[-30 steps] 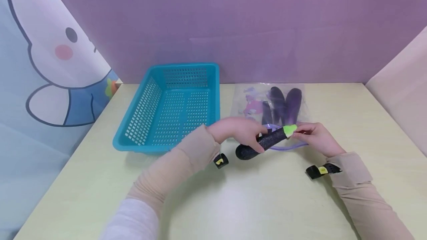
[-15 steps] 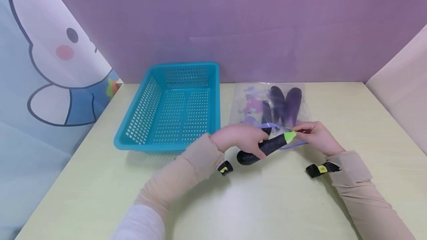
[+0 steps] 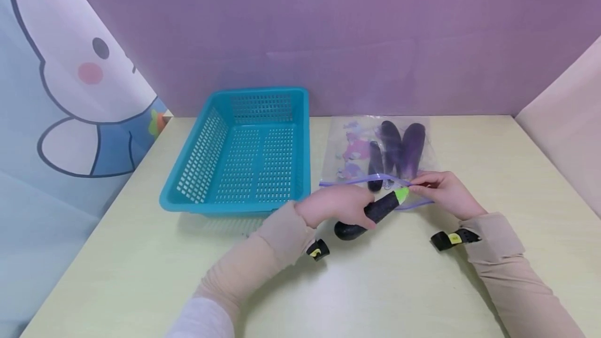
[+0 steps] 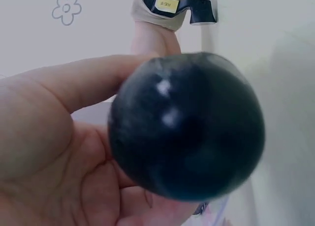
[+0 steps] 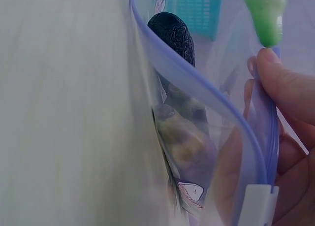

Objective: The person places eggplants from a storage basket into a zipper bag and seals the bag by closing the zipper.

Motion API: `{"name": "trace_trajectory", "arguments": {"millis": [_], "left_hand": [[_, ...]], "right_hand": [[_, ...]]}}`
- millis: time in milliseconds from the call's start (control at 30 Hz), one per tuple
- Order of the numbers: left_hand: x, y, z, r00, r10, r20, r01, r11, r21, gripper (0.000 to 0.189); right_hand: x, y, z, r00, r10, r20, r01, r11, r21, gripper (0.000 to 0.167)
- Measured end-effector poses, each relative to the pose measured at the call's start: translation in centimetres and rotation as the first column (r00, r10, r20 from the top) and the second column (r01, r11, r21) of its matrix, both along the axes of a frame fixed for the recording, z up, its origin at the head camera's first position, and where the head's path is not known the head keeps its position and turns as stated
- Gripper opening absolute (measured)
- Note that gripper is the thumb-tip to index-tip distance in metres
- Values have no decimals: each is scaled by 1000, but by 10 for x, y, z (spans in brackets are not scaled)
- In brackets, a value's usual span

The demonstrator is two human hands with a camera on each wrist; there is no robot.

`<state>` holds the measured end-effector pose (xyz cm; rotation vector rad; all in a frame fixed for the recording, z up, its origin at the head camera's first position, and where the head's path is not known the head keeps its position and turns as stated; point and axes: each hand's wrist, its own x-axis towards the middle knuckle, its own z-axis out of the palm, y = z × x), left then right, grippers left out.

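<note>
My left hand (image 3: 340, 205) grips a dark eggplant (image 3: 384, 207) with a bright green stem end, tilted over the table in front of a clear zip bag (image 3: 335, 145). In the left wrist view the eggplant's rounded end (image 4: 187, 132) fills the middle, with thumb and fingers around it. My right hand (image 3: 446, 193) pinches the bag's purple-edged mouth at its right side. The right wrist view shows that mouth parted, a white slider (image 5: 257, 206) at its corner and the green stem end (image 5: 266, 14) just above my thumb. Several dark long vegetables (image 3: 413, 145) lie inside the bag.
A blue-green perforated basket (image 3: 188, 206) stands left of the bag, close to my left forearm. Purple backing (image 3: 300, 30) rises behind the pale table (image 3: 328, 291). A cartoon-printed sheet (image 3: 65, 223) hangs on the left, a pale panel (image 3: 577, 113) on the right.
My left hand and the eggplant have moved slightly toward me, its green end drawing back from the bag's mouth. More of the bag's purple edge shows. The right hand stays nearly still.
</note>
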<state>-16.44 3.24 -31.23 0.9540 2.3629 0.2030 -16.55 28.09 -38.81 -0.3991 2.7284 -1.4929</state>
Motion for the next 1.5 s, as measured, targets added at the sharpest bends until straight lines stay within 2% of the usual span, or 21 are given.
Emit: {"name": "trace_trajectory", "arguments": {"millis": [233,433,600,700,767,900,1133,1233,1333,1400,1500], "left_hand": [[0,-3,-7,997,75,20,-76,996,43,23],[-2,-6,-16,990,116,78,-125,985,121,24],[-4,-7,-23,976,143,164,-175,963,206,24],[-6,-8,-27,960,171,223,-225,943,245,24],[-6,-9,-31,939,201,279,-280,918,281,23],[-8,-10,-40,878,242,412,-401,843,358,23],[-8,-9,-51,792,287,539,-547,727,416,28],[-9,-7,-55,743,297,600,-611,665,428,32],[-10,-5,-58,692,300,657,-675,592,440,36],[-11,-4,-59,670,303,677,-704,549,451,38],[-11,-3,-59,649,313,694,-733,501,460,40]], "right_hand": [[0,0,-1,1000,24,18,-23,999,-28,21],[0,-1,-1,1000,17,26,-17,1000,-25,22],[0,-1,-1,1000,12,20,-12,1000,-12,22],[0,-1,-1,1000,9,22,-9,1000,-18,23],[0,-1,-1,1000,7,25,-7,1000,-17,23],[1,-2,0,999,4,31,-4,1000,-8,23],[1,-2,1,1000,10,23,-10,1000,-6,22],[2,-2,0,1000,11,22,-11,1000,-11,22],[1,-2,0,1000,7,24,-6,1000,-14,22],[1,-3,0,1000,6,25,-5,1000,-12,22],[1,-2,-1,1000,3,23,-3,1000,-7,21]]}}
